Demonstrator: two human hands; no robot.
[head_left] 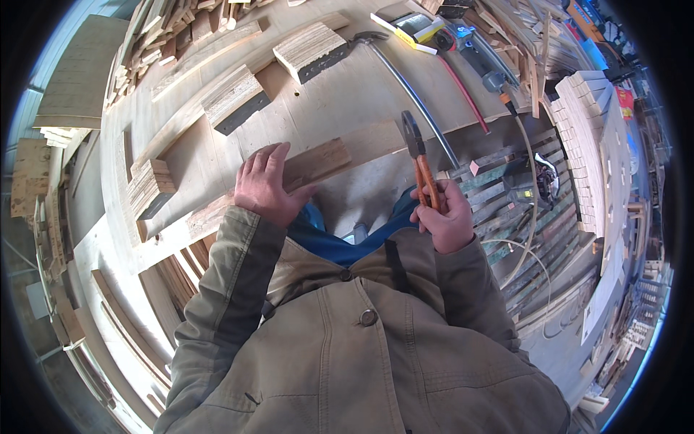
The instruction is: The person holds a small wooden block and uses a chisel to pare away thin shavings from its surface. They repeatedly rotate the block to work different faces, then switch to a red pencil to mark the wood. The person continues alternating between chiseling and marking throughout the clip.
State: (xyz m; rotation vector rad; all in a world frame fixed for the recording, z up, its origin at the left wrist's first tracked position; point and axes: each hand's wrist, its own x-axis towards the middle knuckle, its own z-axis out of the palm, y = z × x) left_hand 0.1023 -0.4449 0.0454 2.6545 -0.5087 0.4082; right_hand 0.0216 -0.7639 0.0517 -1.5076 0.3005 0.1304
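My right hand is closed round the orange handles of a pair of pliers, whose dark jaws point up and away from me. The pliers are held in the air by the near edge of the wooden workbench. My left hand lies flat with its fingers extended and thumb apart, resting at a wooden strip along that edge. Beyond it, thick wood blocks with dark sides stand against a long batten. A claw hammer with a shiny shaft lies to the right.
Timber offcuts are heaped at the far left. A yellow-and-white box, a red rod and a power tool lie at the far right. A hose hangs over a slatted pallet, beside stacked pale wood.
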